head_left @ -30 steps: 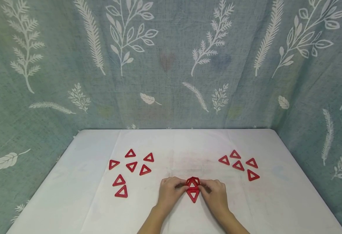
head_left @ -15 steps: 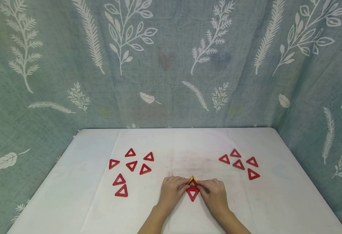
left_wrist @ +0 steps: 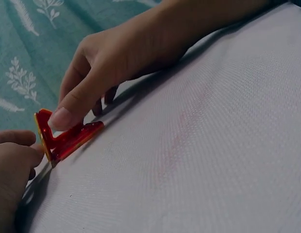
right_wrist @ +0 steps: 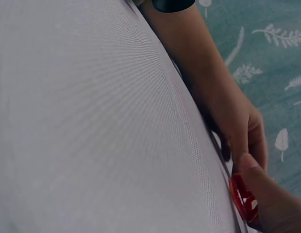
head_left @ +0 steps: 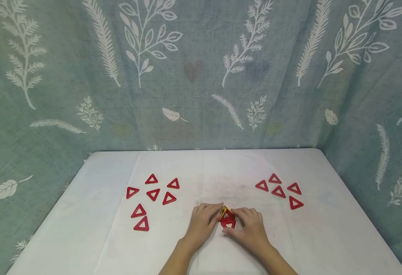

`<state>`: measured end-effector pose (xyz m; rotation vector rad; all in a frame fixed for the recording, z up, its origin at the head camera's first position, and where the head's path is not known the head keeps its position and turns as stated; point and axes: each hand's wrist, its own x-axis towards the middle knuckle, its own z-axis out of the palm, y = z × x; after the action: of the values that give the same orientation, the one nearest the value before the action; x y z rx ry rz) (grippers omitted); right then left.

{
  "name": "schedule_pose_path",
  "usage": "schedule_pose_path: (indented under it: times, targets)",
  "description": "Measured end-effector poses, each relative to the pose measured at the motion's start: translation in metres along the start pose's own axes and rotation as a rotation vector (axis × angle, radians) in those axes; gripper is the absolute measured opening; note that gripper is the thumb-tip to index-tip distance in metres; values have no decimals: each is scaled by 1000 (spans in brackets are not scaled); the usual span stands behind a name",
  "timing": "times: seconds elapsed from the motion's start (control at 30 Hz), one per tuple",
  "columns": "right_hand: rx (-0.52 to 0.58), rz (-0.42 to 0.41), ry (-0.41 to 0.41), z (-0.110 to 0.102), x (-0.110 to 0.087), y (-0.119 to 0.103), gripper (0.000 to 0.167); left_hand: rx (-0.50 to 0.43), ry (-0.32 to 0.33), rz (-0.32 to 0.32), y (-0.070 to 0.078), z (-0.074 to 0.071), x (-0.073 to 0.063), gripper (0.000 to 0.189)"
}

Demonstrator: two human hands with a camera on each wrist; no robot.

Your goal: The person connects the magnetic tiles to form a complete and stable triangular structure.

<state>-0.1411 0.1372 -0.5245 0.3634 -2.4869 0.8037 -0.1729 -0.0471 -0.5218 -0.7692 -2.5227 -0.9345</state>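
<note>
Occupying the near middle of the white table [head_left: 202, 164], a small red cluster [head_left: 227, 220] of joined triangular frames, edged in yellow at its far side, is held between two bare hands. Its left side is pinched by the thumb and fingers of the left hand [head_left: 201, 220]. Its right side is gripped by the right hand [head_left: 251, 226], whose thumb is placed at the front and whose fingertips are set farther back. Seven red triangles [head_left: 156, 195] are spread flat to the left, and five more triangles [head_left: 278, 195] are laid out to the right, all well apart from the hands. The table is backed by a leaf-patterned curtain [head_left: 201, 88].
</note>
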Motion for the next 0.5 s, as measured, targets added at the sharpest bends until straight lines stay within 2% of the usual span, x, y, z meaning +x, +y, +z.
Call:
schedule_pose_path:
  times: [0.17, 0.33, 0.5]
  targets:
    - [-35, -9, -107, -4, 0, -3, 75, -8, -79, 2, -1, -3, -1, 37]
    - [1, -17, -181, -10, 1, 0, 73, -25, -104, -6, -2, -4, -2, 36]
    - [69, -15, -220, -15, 4, 9, 67, -27, -110, -5, -3, -5, -2, 32]
